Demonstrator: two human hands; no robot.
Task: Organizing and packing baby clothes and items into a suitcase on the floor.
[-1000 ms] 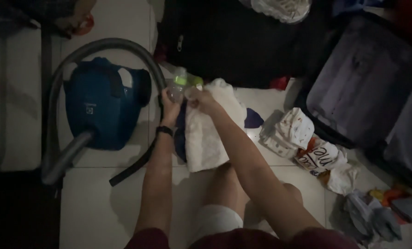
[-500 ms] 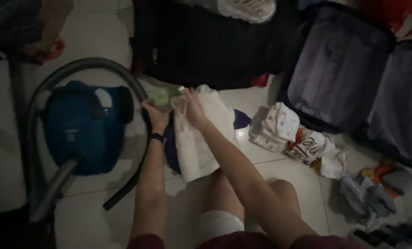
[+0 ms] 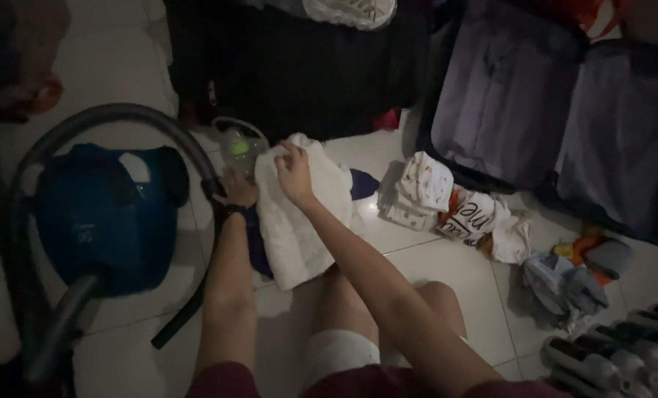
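My left hand (image 3: pixel 234 190), with a black band on its wrist, is closed around the base of a small clear bottle with a green lid (image 3: pixel 239 148). The bottle is just in front of the black bag (image 3: pixel 299 66). My right hand (image 3: pixel 293 174) pinches the top edge of a white towel (image 3: pixel 292 228). The towel lies on the tiled floor over a dark blue cloth (image 3: pixel 362 184). My bare knees are below the towel.
A blue vacuum cleaner (image 3: pixel 100 221) with a grey hose (image 3: pixel 122 116) sits at the left. An open suitcase (image 3: pixel 535 110) lies at the upper right. Folded clothes (image 3: pixel 425 193), a printed cloth (image 3: pixel 476 219), grey garments (image 3: pixel 565 284) and a row of bottles (image 3: pixel 624 346) lie on the right.
Both hands have moved left and down with the bottle and towel. The bottle now sits lower, closer to the black bag. The view has shifted right, so the row of bottles shows.
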